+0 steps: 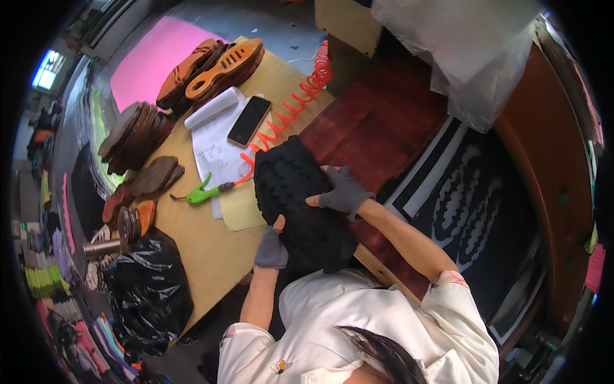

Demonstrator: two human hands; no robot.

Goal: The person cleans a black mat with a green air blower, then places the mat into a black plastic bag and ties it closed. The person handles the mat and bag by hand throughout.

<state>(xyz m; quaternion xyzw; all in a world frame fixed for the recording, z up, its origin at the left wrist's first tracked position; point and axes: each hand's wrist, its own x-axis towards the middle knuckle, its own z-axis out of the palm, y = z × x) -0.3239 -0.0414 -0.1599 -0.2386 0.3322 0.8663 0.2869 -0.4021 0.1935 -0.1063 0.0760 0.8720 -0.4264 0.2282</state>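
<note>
Head view: a green air gun (203, 192) lies at nine o'clock; at ten, a white notepad (214, 137) bears handwriting (210, 152) too small to read. Left hand (272, 248), at seven, sets its thumb on the black material (291, 192) at centre; fingers hidden, grip cannot be told. Right hand (344, 193), at three, rests on it, thumb and fingers spread wide.

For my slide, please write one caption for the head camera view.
Grey-gloved left hand and right hand touch black textured material near a green air gun and coiled red hose.
</note>
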